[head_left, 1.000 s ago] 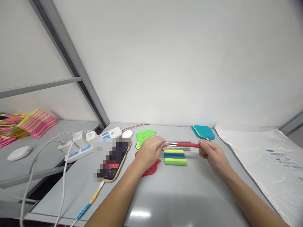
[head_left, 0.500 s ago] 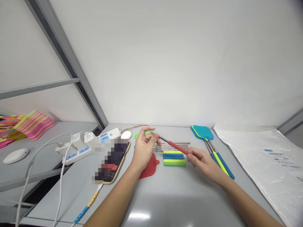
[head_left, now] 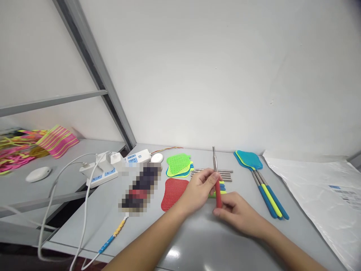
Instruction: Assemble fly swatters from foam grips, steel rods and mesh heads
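Note:
Both hands hold a metal rod with a red grip (head_left: 218, 195), nearly upright above the table. My left hand (head_left: 201, 188) pinches it where metal meets red. My right hand (head_left: 235, 212) has its fingers closed round the grip's lower end. Behind them lie several bare metal rods (head_left: 227, 175) and blue, yellow and green grips (head_left: 221, 192), partly hidden by my hands. A red perforated fly swatter head (head_left: 175, 194) lies left of my left hand. Beyond it is a stack of green, yellow and blue swatter heads (head_left: 179, 164).
Assembled swatters (head_left: 266, 190) with blue heads lie at right, beside a white plastic bag (head_left: 310, 188). At left are a blurred-out phone (head_left: 142, 188) on a cable, power strips (head_left: 105, 177) with plugs, and white round devices (head_left: 156, 158). Pink and yellow striped pieces (head_left: 58, 141) lie farther left.
The red-gripped rod has swung from slanting to nearly upright. My left hand has moved from the metal tip down to the top of the grip. The view has shifted slightly.

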A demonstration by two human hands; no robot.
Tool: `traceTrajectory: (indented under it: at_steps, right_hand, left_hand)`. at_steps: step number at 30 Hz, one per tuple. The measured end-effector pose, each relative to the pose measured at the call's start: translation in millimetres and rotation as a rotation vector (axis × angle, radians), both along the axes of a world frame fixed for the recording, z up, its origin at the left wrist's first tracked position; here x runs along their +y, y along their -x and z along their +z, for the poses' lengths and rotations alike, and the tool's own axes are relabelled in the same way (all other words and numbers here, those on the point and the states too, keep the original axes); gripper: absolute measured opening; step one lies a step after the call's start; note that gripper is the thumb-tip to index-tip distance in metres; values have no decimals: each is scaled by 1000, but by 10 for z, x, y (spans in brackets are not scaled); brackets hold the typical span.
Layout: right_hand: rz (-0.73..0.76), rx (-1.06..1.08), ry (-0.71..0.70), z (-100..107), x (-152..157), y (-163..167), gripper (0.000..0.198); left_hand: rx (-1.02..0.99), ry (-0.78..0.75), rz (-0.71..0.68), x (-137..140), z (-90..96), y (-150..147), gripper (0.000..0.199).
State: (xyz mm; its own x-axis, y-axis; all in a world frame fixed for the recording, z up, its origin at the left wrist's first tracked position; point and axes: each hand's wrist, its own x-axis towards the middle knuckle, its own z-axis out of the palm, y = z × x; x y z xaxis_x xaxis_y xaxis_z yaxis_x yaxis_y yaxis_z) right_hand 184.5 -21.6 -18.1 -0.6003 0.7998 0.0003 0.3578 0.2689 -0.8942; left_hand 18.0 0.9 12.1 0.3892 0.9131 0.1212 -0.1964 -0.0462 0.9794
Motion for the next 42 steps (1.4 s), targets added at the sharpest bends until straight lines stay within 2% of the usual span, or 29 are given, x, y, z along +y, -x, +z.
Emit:
traceTrajectory:
  at_steps: [4,7,14,21,28,36,42]
  right_hand:
    - [-42,36,-11,-20,5,-20,34]
    - [-19,49,24,2,-2,-20,31]
    - [7,52,-8,34,-12,10,35]
    - [20,73,-78,61,23,-49,43]
    - [76,119,-15,144,-25,-14,36]
    - [23,174,-20,142,-80,43,35]
    - [-12,117,-40,131,-87,65,38]
  left_hand:
    - [-74,135,-10,-10,-50,-19,34]
    - [-157,235,-32,-18,-122,-56,32]
    - [-256,295,-47,-20,-223,-108,32]
    - [-335,284,-9,26,-154,-43,26]
    - [-278,274,34,97,-193,-18,27]
    - [-304,197,25,113,-153,64,28]
    - [-259,173,6,115,-99,107,28]
